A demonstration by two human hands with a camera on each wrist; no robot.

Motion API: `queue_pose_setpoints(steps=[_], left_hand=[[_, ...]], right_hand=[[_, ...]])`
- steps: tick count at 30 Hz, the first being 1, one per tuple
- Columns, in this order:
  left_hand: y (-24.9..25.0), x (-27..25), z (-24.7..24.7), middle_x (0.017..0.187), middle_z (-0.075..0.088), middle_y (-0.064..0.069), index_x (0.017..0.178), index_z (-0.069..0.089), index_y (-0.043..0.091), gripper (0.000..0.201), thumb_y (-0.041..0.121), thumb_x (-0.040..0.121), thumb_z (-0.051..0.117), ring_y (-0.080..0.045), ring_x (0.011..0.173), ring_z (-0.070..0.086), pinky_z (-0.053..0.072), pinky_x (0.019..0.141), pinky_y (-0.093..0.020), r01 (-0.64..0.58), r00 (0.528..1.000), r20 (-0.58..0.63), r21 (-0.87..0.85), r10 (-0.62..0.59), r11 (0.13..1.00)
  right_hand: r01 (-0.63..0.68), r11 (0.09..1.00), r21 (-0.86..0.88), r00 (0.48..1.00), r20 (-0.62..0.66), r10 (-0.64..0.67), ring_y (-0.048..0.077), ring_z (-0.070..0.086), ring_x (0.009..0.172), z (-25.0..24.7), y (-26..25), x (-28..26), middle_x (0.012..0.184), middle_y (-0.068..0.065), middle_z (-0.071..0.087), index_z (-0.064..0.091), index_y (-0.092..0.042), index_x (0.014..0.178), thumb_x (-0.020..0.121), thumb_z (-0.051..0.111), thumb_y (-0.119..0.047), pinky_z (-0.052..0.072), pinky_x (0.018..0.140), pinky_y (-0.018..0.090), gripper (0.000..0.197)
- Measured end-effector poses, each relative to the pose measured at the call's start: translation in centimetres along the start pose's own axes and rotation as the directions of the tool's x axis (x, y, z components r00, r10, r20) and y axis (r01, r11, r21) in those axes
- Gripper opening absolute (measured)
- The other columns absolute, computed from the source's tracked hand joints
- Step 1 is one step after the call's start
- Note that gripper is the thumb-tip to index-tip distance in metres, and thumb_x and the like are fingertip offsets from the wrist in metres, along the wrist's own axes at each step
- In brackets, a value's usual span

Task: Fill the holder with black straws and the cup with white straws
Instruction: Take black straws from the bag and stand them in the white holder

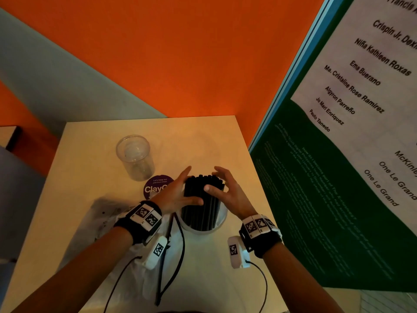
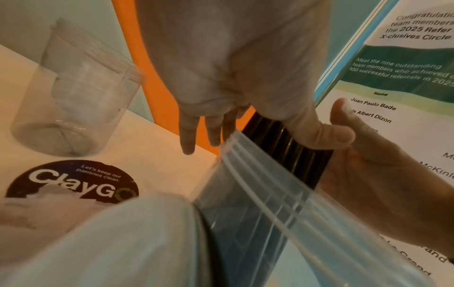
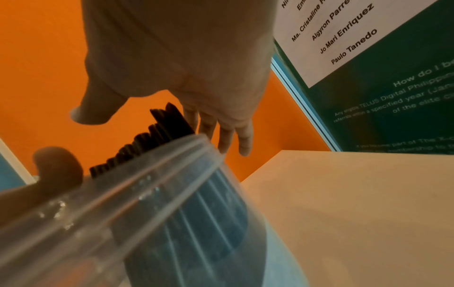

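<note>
Behind the left hand (image 1: 178,193) and right hand (image 1: 228,195), both spread, black straws (image 1: 200,199) partly hide (holder (image 2: 258,203) ridges show only from the wrists).

Round purple sticker (image 2: 71,180) on tabletop, lower left of left wrist view: "ClayGo", above it "Let's keep our pantries clean."

Wall poster (image 2: 405,64), upper right of same view: "the 2025 Refer", "X-clusives Circle", "Meet the nine outstanding team members who achieved", "100 successful referrals in 2025", column head "Name".

Poster lower section, right wrist view, right: "How do I be", cut off; "TELUS Digital".

Wrist bands (image 1: 146,216): black-white square marker codes, no legible text.
</note>
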State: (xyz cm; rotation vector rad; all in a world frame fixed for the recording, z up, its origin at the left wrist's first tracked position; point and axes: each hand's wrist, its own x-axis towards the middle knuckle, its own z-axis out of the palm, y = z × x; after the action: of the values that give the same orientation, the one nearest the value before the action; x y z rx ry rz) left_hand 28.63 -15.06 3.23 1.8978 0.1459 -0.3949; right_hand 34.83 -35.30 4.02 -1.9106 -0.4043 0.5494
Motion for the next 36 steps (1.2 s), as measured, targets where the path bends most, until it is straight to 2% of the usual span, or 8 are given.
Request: queue_pose_setpoints(steps=[7,13,17,22,26,30,33,36], left_hand=[[-2.2,-3.9,-0.7,0.157,0.017,0.003,0.150,0.003,0.037,0.125,0.069,0.053,0.076,-0.012,0.140,0.021,0.028,0.109,-0.036,-0.076,0.985,-0.143,0.151,0.097,0.986],[-4.1,-8.3,-0.5,0.147,0.025,-0.004,0.149,0.008,0.034,0.108,0.061,0.068,0.074,-0.023,0.131,0.033,0.038,0.102,-0.039,-0.053,0.961,-0.206,0.515,0.184,0.856],[-4.5,-10.6,-0.8,0.142,0.033,-0.015,0.151,0.000,0.029,0.095,0.028,0.084,0.068,-0.028,0.113,0.053,0.047,0.083,-0.033,0.040,0.989,-0.142,0.551,0.047,0.834],[-4.0,-12.0,-1.3,0.121,0.053,-0.013,0.149,0.014,0.024,0.077,0.032,0.090,0.063,-0.019,0.090,0.056,0.044,0.074,-0.028,0.079,0.985,-0.170,0.482,0.005,0.873],[-4.0,-12.5,-1.4,0.102,0.062,-0.010,0.144,0.027,0.016,0.066,0.035,0.091,0.062,-0.016,0.080,0.058,0.045,0.067,-0.024,0.092,0.985,-0.172,0.436,-0.017,0.895],[-4.2,-12.8,-2.2,0.100,0.059,-0.006,0.144,0.030,0.017,0.059,0.023,0.093,0.059,-0.016,0.083,0.058,0.042,0.063,-0.016,0.105,0.979,-0.204,0.402,-0.023,0.910],[-4.0,-12.7,-2.2,0.105,0.061,-0.008,0.142,0.034,0.019,0.055,0.016,0.093,0.058,-0.019,0.087,0.059,0.047,0.071,-0.026,0.098,0.982,-0.189,0.417,-0.019,0.904],[-4.0,-12.4,-1.9,0.099,0.058,-0.001,0.137,0.040,0.021,0.048,0.020,0.092,0.058,-0.012,0.079,0.055,0.041,0.062,-0.021,0.058,0.983,-0.184,0.440,0.026,0.896]], right_hand=[[0.282,0.907,-0.313,0.951,-0.037,-0.308,0.009,0.000,0.147,-1.0,-3.7,-2.6,0.156,-0.012,0.018,0.036,-0.035,0.143,0.077,0.063,-0.060,0.011,0.117,0.035,0.076],[0.675,0.636,-0.375,0.721,0.154,-0.675,0.020,0.049,0.113,2.2,-7.7,-5.9,0.115,0.006,0.059,0.067,-0.009,0.107,0.085,0.063,-0.015,0.037,0.099,0.027,0.023],[0.538,0.756,-0.372,0.778,0.565,-0.276,0.024,0.060,0.086,6.1,-8.1,-6.7,0.095,0.011,0.066,0.069,-0.002,0.093,0.086,0.050,0.001,0.047,0.077,0.029,0.020],[0.360,0.567,-0.741,0.697,0.617,0.365,0.036,0.053,0.118,11.8,-4.4,-5.2,0.129,0.019,0.057,0.056,0.004,0.125,0.094,0.041,-0.002,0.045,0.101,0.044,0.035],[0.290,0.747,-0.598,0.731,0.642,0.230,0.028,0.057,0.096,14.5,-3.3,-4.1,0.122,0.018,0.057,0.052,-0.002,0.127,0.094,0.044,0.000,0.045,0.070,0.026,0.035],[0.301,0.817,-0.492,0.779,0.621,0.087,0.021,0.051,0.078,16.1,-2.5,-3.6,0.097,0.012,0.055,0.059,-0.003,0.112,0.092,0.048,0.000,0.038,0.061,0.023,0.023],[0.235,0.781,-0.579,0.811,0.560,0.171,0.016,0.042,0.061,17.9,-1.9,-3.1,0.069,0.003,0.043,0.051,-0.012,0.067,0.092,0.051,-0.005,0.042,0.068,0.034,0.026],[0.084,0.783,-0.616,0.898,0.387,0.209,0.029,0.059,0.090,19.2,-1.3,-3.1,0.099,0.016,0.059,0.062,-0.010,0.100,0.093,0.051,-0.009,0.046,0.088,0.036,0.012]])
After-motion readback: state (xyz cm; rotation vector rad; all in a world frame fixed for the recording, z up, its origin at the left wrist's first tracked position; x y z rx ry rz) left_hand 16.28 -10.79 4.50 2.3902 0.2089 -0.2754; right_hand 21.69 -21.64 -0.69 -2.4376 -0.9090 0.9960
